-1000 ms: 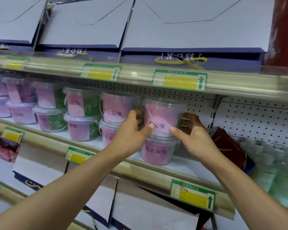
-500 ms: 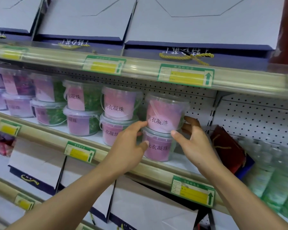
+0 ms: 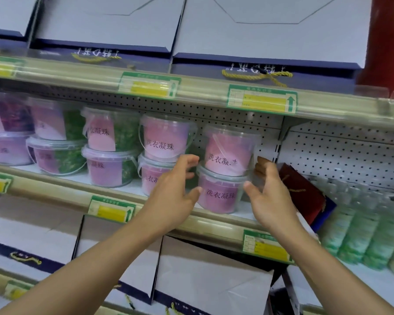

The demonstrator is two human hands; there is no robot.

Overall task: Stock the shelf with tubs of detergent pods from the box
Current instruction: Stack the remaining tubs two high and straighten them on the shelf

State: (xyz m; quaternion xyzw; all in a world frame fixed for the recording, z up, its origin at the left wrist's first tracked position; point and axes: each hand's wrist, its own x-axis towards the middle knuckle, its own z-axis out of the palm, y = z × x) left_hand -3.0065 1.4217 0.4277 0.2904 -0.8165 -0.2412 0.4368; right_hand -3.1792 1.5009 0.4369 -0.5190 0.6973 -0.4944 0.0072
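my left hand (image 3: 175, 192) and right hand (image 3: 268, 196) hover loosely open and empty beside two stacked clear plastic tubs of pink pods, upper (image 3: 229, 151) on lower (image 3: 220, 192), on the cream shelf (image 3: 214, 223).

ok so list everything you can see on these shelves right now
detergent tubs: at least ten, clear with pink, purple or green contents, stacked in twos on the middle shelf
gift boxes: several, white and navy, top and bottom shelves
price tags: several, green and yellow, on the shelf rails
bag: one, dark red, right of the tubs
bottles: several, pale green, lower right
left hand: open, beside the rightmost stack
right hand: open, on that stack's other side
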